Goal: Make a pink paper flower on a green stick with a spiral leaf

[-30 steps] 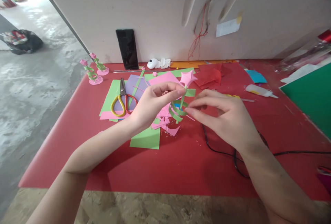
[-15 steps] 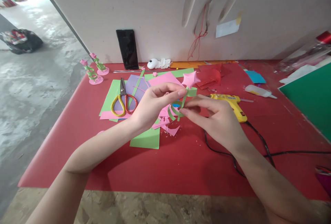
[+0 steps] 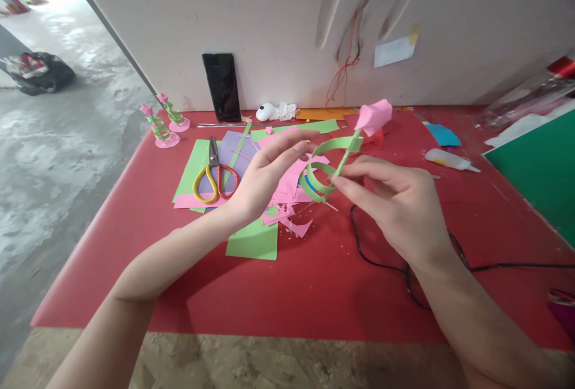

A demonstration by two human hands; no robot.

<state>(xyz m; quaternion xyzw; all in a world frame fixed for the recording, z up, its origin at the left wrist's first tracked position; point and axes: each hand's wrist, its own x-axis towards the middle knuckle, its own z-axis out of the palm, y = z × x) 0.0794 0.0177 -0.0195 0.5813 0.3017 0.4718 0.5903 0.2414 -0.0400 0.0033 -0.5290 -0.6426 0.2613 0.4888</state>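
My right hand (image 3: 395,206) pinches the lower end of a thin green stem that carries a pink paper star (image 3: 374,116) at its top and a curled green paper strip (image 3: 324,164) spiralling around it. The piece is tilted up to the right, above the red table. My left hand (image 3: 265,173) hovers just left of the green curl, its fingers spread and loose, fingertips near the strip and holding nothing.
Yellow-and-red scissors (image 3: 214,175) lie on green, purple and pink paper sheets (image 3: 254,239) with scraps. Two finished spiral figures (image 3: 164,122) stand at the table's left corner. A black phone (image 3: 221,87) leans on the wall. A glue bottle (image 3: 449,158), black cable (image 3: 404,269) and green board (image 3: 539,167) lie right.
My right hand lifted and tilted the star piece up to the right. My left hand released its pinch on the strip and opened. The yellow glue gun is now hidden behind my right hand.
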